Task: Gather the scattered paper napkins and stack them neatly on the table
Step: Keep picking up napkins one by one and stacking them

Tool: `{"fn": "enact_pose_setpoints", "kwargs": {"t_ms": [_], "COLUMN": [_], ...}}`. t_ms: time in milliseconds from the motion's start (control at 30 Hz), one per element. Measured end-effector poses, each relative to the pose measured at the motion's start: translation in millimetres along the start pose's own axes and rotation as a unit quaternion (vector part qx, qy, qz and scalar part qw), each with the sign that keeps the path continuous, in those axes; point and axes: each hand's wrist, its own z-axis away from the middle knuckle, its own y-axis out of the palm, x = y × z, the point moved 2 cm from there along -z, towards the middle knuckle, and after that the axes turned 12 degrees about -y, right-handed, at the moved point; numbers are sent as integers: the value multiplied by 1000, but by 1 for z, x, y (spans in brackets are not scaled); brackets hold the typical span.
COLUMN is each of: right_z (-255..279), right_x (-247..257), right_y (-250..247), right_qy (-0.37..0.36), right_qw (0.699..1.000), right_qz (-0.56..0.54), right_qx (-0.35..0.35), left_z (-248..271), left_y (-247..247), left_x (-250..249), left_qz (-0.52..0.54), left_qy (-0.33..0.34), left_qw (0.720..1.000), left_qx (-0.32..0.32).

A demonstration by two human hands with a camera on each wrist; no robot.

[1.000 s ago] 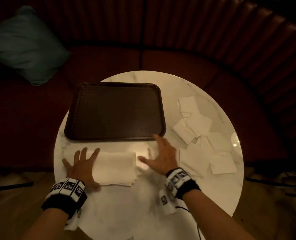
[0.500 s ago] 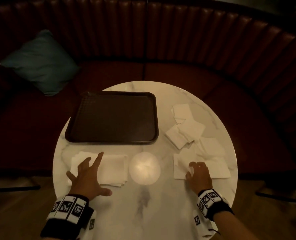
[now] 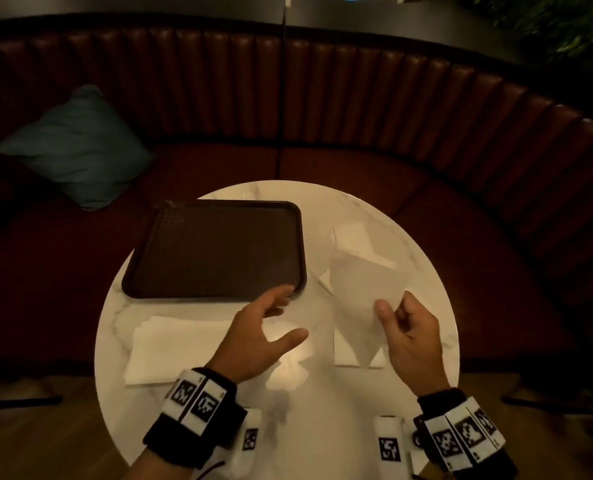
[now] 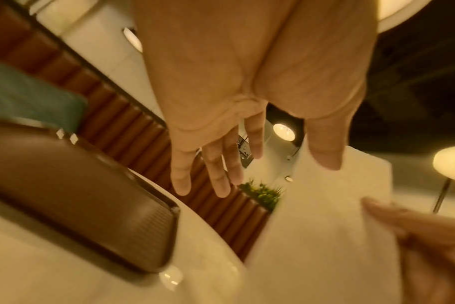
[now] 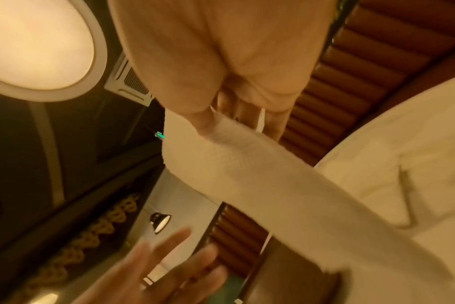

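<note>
White napkin (image 3: 360,292) hangs pinched by right hand (image 3: 409,336); left hand (image 3: 257,336) spread beside it.

No legible text, only coded square markers on wristbands (image 3: 198,400)

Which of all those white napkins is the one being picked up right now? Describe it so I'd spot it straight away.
Start at the round marble table, then look right of the dark tray. There the right hand pinches one napkin by its near edge. Unlike the loose napkins lying flat beyond it and the stack on the left, it is lifted off the table.
</note>
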Motion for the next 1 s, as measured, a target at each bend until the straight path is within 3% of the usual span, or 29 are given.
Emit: {"fn": "enact_pose_setpoints", "kwargs": {"t_ms": [133,267,333,467,600,733,1000], "right_z": [6,10,11,23,28,20,8], "right_x": [18,21,21,21,14,14,-2], "right_y": [28,51,58,69,70,66,67], "right_qy": [62,141,185,141,82,157,209], "right_qw": [982,953,936,961,983,962,948], "right_qz": [-162,-251,-278,-159,-90,-192,-182], "right_qx": [77,99,108,178,139,112,159], "left_z": [-1,6,9,9,11,17,14], "left_y": [9,0,-6,-17,-21,-16,-21], "left_x": [-29,-22,-15,-7,4,14,11], "left_qz": [109,153,197,254,309,277,309], "left_qy": [-25,-59,-68,-68,-78,-102,-106], "left_qw": [990,984,977,965,948,951,941], "left_qx": [86,73,37,-28,-1,95,82]}}
